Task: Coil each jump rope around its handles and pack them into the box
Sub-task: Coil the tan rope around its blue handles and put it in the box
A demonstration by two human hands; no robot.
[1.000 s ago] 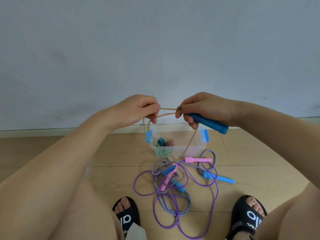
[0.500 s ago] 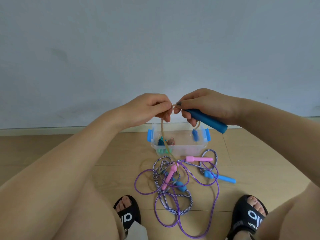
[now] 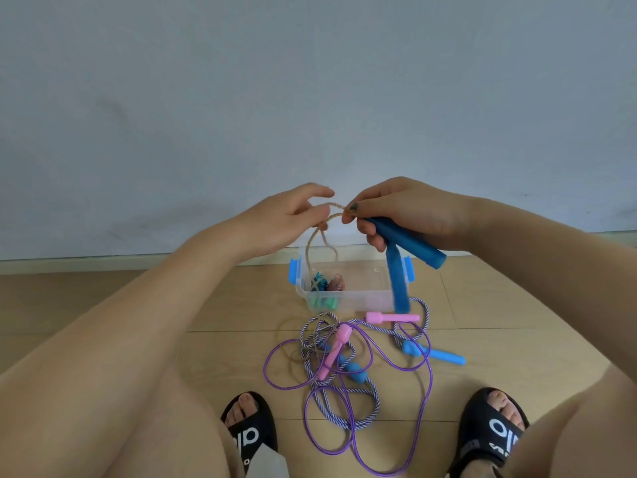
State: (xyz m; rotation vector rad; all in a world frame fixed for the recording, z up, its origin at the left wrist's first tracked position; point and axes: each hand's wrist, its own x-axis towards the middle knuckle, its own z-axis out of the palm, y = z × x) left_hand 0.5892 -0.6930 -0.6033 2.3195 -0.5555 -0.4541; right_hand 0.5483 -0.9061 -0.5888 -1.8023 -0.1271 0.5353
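Note:
My right hand [image 3: 410, 210] grips a dark blue handle [image 3: 413, 244] and pinches the tan rope [image 3: 317, 236] at its top. A second dark blue handle [image 3: 396, 281] hangs down from that hand, blurred, in front of the box. My left hand [image 3: 289, 215] holds a loop of the tan rope between thumb and fingers, with the forefinger stretched out. Below stands the clear box [image 3: 365, 291] with blue clips, holding coiled ropes at its left end. On the floor lie a purple rope [image 3: 362, 357] with pink handles [image 3: 393, 318] and a striped rope [image 3: 344, 405] with light blue handles [image 3: 434, 354], tangled together.
The box stands near the baseboard of a grey wall [image 3: 310, 98]. My feet in black slides [image 3: 250, 429] flank the tangled ropes on the wooden floor [image 3: 499, 322]. My knees fill the lower corners.
My hands came close together, then the left opened its forefinger around a rope loop. The second dark blue handle rose out of the box and now dangles from my right hand.

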